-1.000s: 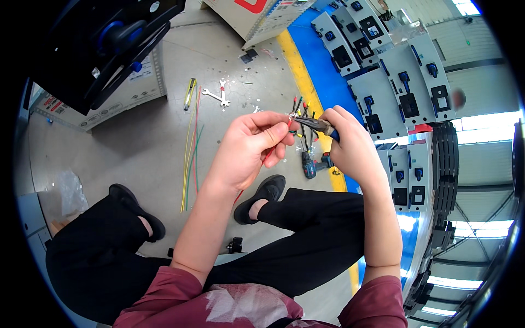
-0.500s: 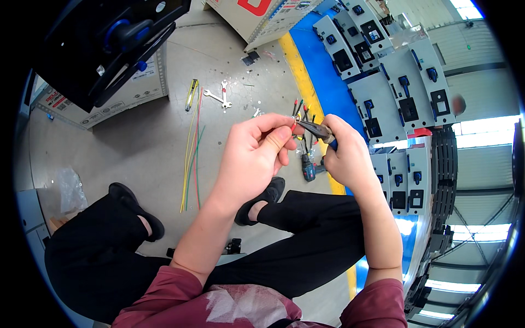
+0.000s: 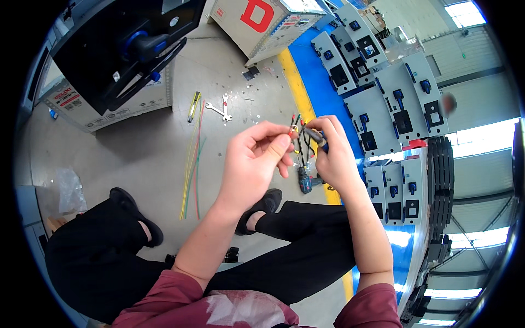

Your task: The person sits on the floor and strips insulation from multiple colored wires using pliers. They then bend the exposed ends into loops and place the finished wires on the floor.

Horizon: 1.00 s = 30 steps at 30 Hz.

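From out here I see the left hand (image 3: 254,156) pinching a short red wire end (image 3: 291,133) between thumb and forefinger, the other fingers curled loosely beneath. The wire's bright tip pokes just past the pinch, toward the right hand (image 3: 334,156), whose fingers are wrapped around the pliers (image 3: 315,135). The nose of the pliers points at that tip and lies right beside it; I can't tell whether they touch, nor how far the jaws are parted. To do this well, I'd keep the pinch close behind the metal so the wire can't swivel, line the nose up squarely, and squeeze gradually, letting the right wrist do any turning while the left stays steady. Too hard a bite could mark or flatten so small a piece, and the left fingertips sit very near the nose, so I'd watch them. Farther out, a drill (image 3: 304,182) rests on the floor below the pliers. Away to the left lie two wrenches (image 3: 226,109), a yellow utility knife (image 3: 193,107) and some long loose wires (image 3: 188,183), spread well clear of both hands.
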Motion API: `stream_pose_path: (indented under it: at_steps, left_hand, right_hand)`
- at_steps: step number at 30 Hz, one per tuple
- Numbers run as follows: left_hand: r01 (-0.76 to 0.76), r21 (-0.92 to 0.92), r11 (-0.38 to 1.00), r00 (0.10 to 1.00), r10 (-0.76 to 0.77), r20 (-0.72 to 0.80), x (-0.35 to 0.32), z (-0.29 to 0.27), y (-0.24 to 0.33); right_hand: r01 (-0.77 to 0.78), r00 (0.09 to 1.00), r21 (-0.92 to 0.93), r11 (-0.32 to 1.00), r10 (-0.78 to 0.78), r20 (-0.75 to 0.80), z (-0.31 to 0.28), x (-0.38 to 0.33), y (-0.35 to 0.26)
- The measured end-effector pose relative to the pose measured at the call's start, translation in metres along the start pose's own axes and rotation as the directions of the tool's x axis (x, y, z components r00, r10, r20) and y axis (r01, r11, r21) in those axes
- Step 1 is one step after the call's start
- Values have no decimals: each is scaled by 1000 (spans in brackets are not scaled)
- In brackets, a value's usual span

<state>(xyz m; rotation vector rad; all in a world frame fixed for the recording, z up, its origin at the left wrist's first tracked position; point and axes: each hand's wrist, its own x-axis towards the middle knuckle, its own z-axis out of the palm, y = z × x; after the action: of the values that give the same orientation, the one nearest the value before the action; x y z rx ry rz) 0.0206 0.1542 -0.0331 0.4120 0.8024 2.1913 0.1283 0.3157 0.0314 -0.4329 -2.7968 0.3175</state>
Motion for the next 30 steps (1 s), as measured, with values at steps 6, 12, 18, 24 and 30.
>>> stream_pose_path:
  at_steps: [6,12,18,24,30]
  left_hand:
    - [31,-165,986,998,-41,-57,8,-15,3]
    - [111,-209,972,994,-114,-2,8,-17,4]
    - [163,-177,971,987,-158,42,7,-18,7]
    - [170,-49,984,983,-166,81,8,-20,11]
    - [-52,215,975,977,5,213,5,-28,12]
  right_hand:
    - [-381,881,146,913,311,356,-6,-3,10]
    - [-219,935,15,976,205,290,-7,3,0]
    - [-210,932,66,976,179,316,-13,12,-11]
    - [-178,898,256,950,51,437,-22,19,-9]
    - [-356,689,370,858,-27,724,-36,21,-4]
